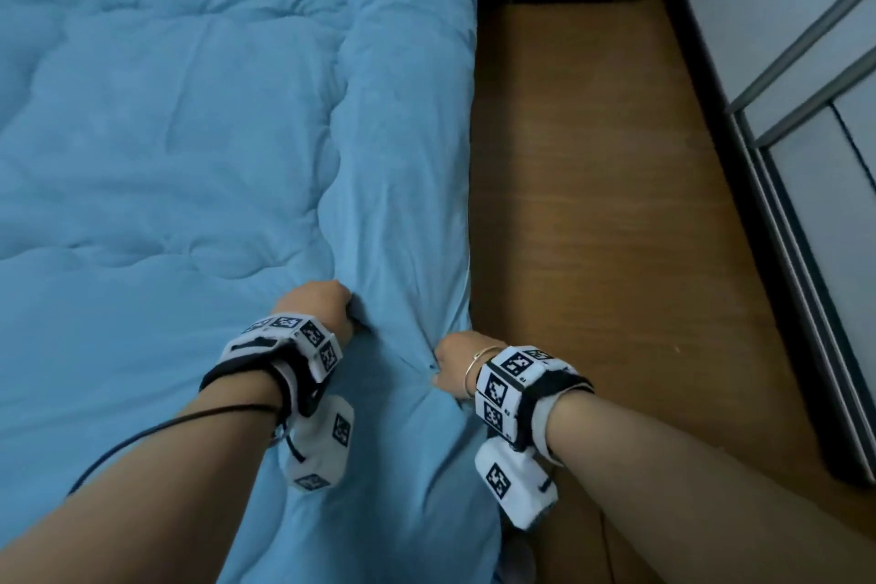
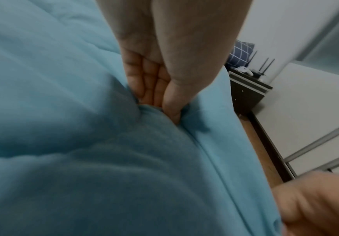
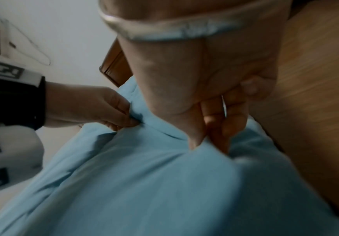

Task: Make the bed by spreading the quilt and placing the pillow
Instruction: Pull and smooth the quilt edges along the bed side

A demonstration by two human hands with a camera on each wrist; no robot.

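Nearest the camera, at the bottom of the head view, both my forearms reach up into the frame, each strapped with a white tracker block (image 1: 514,379) bearing black square markers. Just past them, my left hand (image 1: 316,304) sits at lower centre, fingers curled tight with a fold of the blue quilt (image 1: 166,133) pinched between thumb and fingertips; the left wrist view shows the thumb (image 2: 173,102) pressed into the bunched cloth. Slightly right of it and close by, my right hand (image 1: 457,358) grips the same quilt near its edge, fingers (image 3: 223,118) closed over a gathered ridge of fabric, a thin bangle (image 1: 476,358) on that wrist. Between my two hands the cloth puckers into creases. Beyond them the quilt spreads over the left and centre of the frame up to the top, with a long raised fold running along its right edge. Right of that edge lies a strip of wooden floor (image 1: 592,204), and at the far right stands a pale wardrobe (image 1: 806,157) with metal rails
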